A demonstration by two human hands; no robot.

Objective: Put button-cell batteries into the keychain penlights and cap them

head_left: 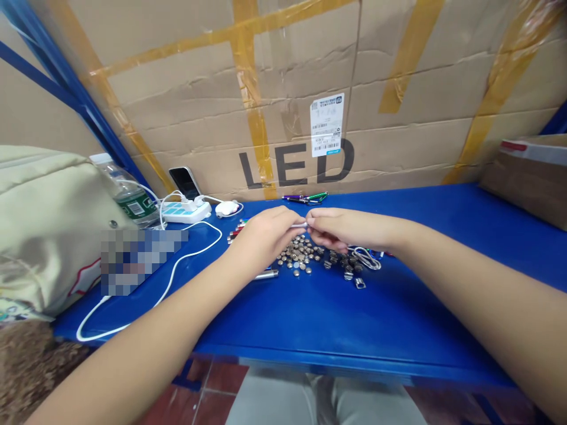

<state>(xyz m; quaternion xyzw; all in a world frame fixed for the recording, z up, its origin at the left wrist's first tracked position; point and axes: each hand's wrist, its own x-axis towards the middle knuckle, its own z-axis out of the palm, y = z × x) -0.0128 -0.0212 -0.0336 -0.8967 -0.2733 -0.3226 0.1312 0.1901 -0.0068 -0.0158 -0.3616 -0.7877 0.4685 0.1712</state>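
My left hand (270, 233) and my right hand (343, 229) meet fingertip to fingertip above a blue shelf (336, 319). Both are closed in a pinch on a small silver tube-like part (301, 225) held between them. Right below them lies a pile of several small round button cells (301, 255). A silver cylinder (266, 274) lies beside my left wrist. Small metal clips and a wire loop (365, 260) lie under my right wrist.
A big cardboard box marked LED (296, 94) forms the back wall. At the left stand a beige bag (44, 224), a water bottle (128, 195), a white power strip (186, 209) with a cable (177, 265) and a phone (185, 182). Coloured pen-like pieces (305, 198) lie at the back. Another box (527, 177) stands at the right.
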